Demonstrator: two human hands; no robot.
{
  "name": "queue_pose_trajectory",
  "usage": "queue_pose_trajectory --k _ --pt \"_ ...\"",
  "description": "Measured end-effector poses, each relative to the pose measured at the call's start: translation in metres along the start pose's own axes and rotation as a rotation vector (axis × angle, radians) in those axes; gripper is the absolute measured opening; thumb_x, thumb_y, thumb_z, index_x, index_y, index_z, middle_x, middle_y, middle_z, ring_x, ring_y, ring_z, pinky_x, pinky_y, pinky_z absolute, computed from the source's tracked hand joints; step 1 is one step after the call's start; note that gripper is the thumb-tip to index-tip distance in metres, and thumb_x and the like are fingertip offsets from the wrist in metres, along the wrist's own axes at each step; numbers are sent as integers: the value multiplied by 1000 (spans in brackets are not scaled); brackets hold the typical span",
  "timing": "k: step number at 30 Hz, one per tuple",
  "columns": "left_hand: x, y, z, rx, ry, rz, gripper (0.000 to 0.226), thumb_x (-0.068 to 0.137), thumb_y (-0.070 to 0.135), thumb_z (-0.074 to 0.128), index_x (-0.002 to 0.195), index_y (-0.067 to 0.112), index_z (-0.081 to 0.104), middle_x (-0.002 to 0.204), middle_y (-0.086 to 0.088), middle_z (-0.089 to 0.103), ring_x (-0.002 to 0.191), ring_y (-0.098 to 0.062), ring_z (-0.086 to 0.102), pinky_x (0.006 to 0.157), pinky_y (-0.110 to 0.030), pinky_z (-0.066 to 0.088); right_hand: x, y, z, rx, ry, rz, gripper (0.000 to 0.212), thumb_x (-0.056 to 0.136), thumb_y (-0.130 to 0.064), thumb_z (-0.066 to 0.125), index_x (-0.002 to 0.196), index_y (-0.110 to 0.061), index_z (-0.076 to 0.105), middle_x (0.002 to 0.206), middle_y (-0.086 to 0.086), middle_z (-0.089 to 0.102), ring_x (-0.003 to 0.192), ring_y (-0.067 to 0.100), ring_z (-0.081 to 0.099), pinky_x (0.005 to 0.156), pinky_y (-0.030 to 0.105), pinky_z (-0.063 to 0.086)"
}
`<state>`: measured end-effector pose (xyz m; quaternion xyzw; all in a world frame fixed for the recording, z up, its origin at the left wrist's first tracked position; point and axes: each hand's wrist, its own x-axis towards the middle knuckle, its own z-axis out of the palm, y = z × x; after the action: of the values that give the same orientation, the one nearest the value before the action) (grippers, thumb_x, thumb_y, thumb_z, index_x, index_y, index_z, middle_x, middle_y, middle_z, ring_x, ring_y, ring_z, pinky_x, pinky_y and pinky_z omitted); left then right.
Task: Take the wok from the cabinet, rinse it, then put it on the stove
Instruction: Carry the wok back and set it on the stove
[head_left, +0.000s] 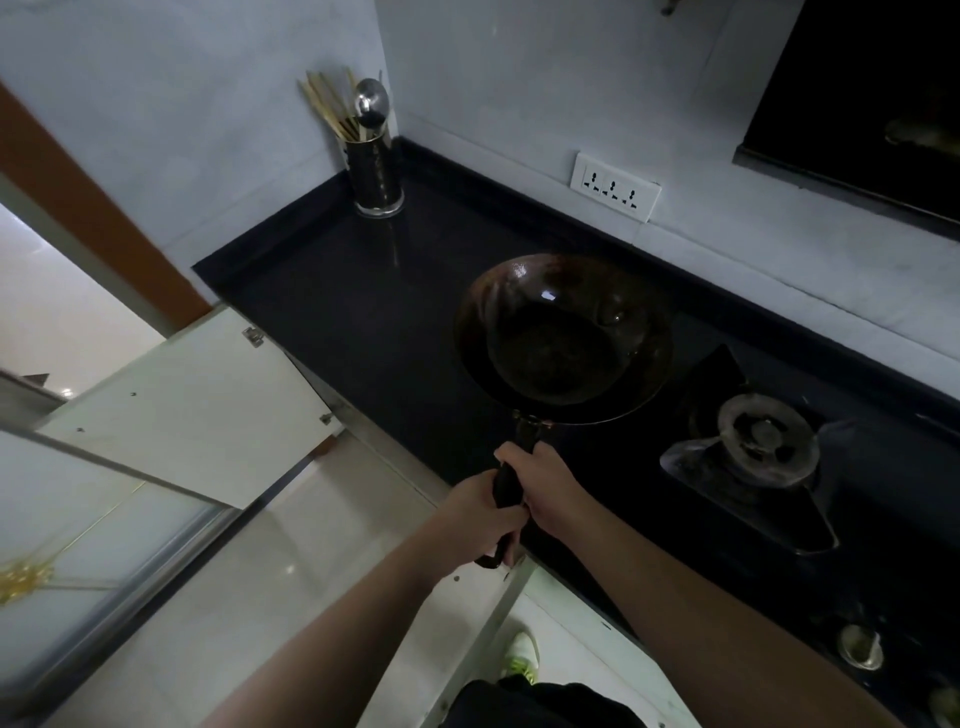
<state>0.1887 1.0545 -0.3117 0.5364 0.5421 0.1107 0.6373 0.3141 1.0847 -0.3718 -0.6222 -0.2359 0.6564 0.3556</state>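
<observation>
Both your hands grip the wok (563, 338) handle: left hand (480, 514) lower, right hand (545, 480) above. Wok over the counter (332, 312), left of the stove burner (763, 436).

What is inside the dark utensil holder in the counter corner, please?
The utensil holder holds a bundle of chopsticks and a metal ladle. Their lower ends are hidden by its opaque wall.

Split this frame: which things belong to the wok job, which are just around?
Job: wok, held by its handle in left hand and right hand; stove burner; open cabinet door.
Around: utensil holder; wall socket; countertop.
</observation>
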Motion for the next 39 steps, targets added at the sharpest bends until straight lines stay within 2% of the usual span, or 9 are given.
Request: queue_pose_trajectory --k 6,11,16,19,22,25,32,36,39 --pt "13 2 -15 67 -28 -43 19 86 10 61 104 9 58 68 -9 66 54 -17 62 68 -35 57 7 -9 5 37 7 37 49 67 -34 72 103 -4 56 95 13 58 87 25 61 74 41 51" --pt "15 3 -34 82 -12 -60 20 86 12 64 105 14 59 72 -7 67 56 -16 64 63 -31 58 9 -19 12 119 -62 57 30 89 -22 70 109 -2 59 106 18 67 97 28 69 84 37 57" --pt "16 -5 -55 171 121 -39 19 85 21 67 102 19 59 78 -4 68 53 -8 62 56 -22 54 10 -26 22 349 -151 144 34 91 -20 69 118 -2 59 113 18 67 104 28 67 91 39 54" --pt "11 -12 -58 270 283 -14 22 83 33 71 99 25 58 79 -2 69 55 -6 64 54 -20 54 10 -27 28 404 -156 187 30 91 -20 68 114 -2 62 109 16 69 101 27 68 83 35 56" --pt "1 -13 -60 379 449 14 25 82 41 71 97 27 56 81 5 65 66 -7 65 59 -22 55 13 -28 37 392 -156 194 35 91 -24 68 117 -1 63 114 16 70 106 27 68 89 36 55" --pt "-6 -14 -65 411 561 36 25 85 35 71 101 32 52 82 14 57 73 1 57 60 -14 43 17 -34 49 373 -139 194 35 91 -26 68 118 -4 64 115 12 71 108 23 66 100 38 49" --pt "-6 -30 -80 359 649 59 26 87 30 69 109 32 56 94 11 63 81 -3 59 65 -14 42 22 -38 66 199 -72 113 30 89 -38 69 104 -13 63 104 5 69 101 20 65 70 29 52" --pt "-7 -35 -76 380 637 87 25 86 31 70 106 34 54 95 9 64 85 -7 61 72 -20 49 16 -31 62 1 27 16 26 89 -43 66 89 -17 63 93 5 70 86 15 67 74 31 58" --pt "-9 -37 -70 387 648 117 25 86 31 70 102 36 52 94 9 64 85 -8 62 76 -25 54 13 -27 59 -44 41 -22 28 90 -43 66 91 -15 66 88 3 71 83 14 68 81 35 60"
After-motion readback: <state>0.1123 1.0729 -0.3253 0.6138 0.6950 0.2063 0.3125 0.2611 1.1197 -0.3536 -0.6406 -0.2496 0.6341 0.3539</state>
